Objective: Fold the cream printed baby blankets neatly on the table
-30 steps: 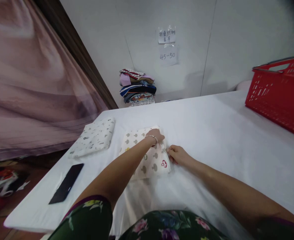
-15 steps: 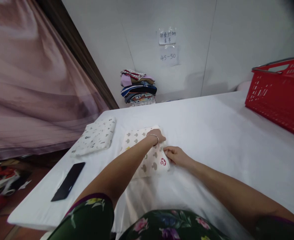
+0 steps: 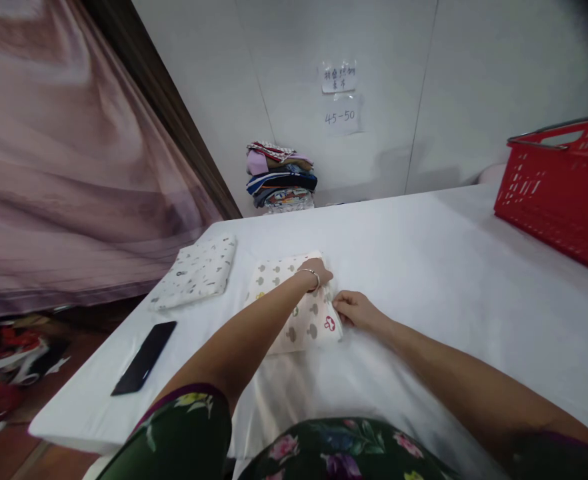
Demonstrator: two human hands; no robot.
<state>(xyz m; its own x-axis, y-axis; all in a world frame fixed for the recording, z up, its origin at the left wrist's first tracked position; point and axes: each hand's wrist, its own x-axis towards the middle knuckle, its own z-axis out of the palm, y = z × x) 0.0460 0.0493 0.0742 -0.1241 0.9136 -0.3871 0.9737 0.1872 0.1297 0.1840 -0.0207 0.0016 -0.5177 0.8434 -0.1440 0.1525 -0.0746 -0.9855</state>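
A folded cream cloth (image 3: 277,341) with grey mushroom-like prints and a few coloured ones lies flat on the white-covered table. My left hand (image 3: 317,271), with a bracelet at the wrist, reaches across it to the far part of its right edge. Its fingers are curled on that edge, their tips partly hidden. Closer to me, my right hand (image 3: 358,309) pinches the same edge between thumb and fingers, beside a red print. My left forearm covers part of the cloth.
Another folded printed cloth (image 3: 199,272) and a black phone (image 3: 145,358) lie on the left of the table (image 3: 424,267). A red basket (image 3: 559,193) stands at the right. Behind the far edge rises a stack of folded fabrics (image 3: 281,175). A pink curtain (image 3: 84,167) hangs left.
The view has shifted slightly, so the scene sits a little further right. Both hands stay at the cloth's right edge, with only a slight shift of the right hand's fingers.
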